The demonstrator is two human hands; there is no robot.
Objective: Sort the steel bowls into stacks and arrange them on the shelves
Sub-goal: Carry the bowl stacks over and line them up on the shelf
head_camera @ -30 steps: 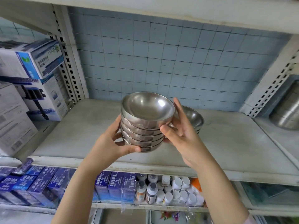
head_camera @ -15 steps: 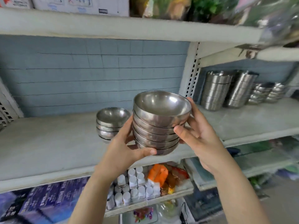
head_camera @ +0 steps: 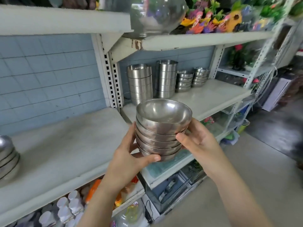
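Both hands, left hand [head_camera: 126, 159] & right hand [head_camera: 199, 141], grip bowl stack [head_camera: 161, 130] mid-air; other stacks [head_camera: 184, 81] already on right shelf [head_camera: 213, 97], so approx. halfway.

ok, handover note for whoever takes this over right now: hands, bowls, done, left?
Left hand: gripping the bowl stack from the left, thumb under its base.
Right hand: gripping the stack's right side, fingers behind it.
The stack is in the air, in front of the right shelf.
Done: four steel stacks on the right shelf, two tall, two short; another stack on the left shelf.
Left: set the held stack down, probably on the right shelf.
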